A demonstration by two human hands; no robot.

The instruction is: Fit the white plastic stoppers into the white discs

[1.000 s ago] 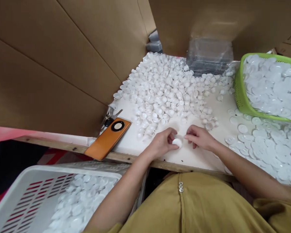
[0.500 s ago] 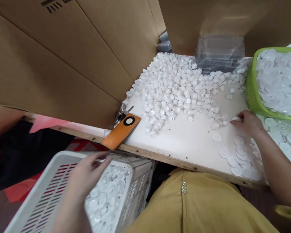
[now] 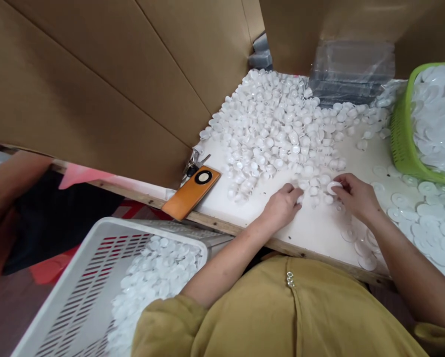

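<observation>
My right hand point(image 3: 360, 199) pinches a small round white saucer point(image 3: 333, 188) by its edge, above the table at the near right edge of a pile of tiny white cups point(image 3: 278, 124). To its left, my left hand point(image 3: 282, 207) has its fingertips closed at the same edge of the pile. A small white cup point(image 3: 300, 200) shows at those fingertips, partly hidden by them. Loose white saucers point(image 3: 430, 223) lie spread over the table right of my right hand, some of them near my forearm.
A green basket point(image 3: 401, 134) of white saucers stands at the right. Below the table edge at the left is a white plastic crate point(image 3: 96, 228) with many white pieces. An orange phone point(image 3: 187, 201) and keys point(image 3: 191, 167) lie beside a cardboard panel point(image 3: 107, 99). Another person's arm point(image 3: 18, 176) shows far left.
My left hand has come from over the crate to the near edge of the cup pile, its fingers now closed. My right hand has moved left with the saucer, towards my left hand.
</observation>
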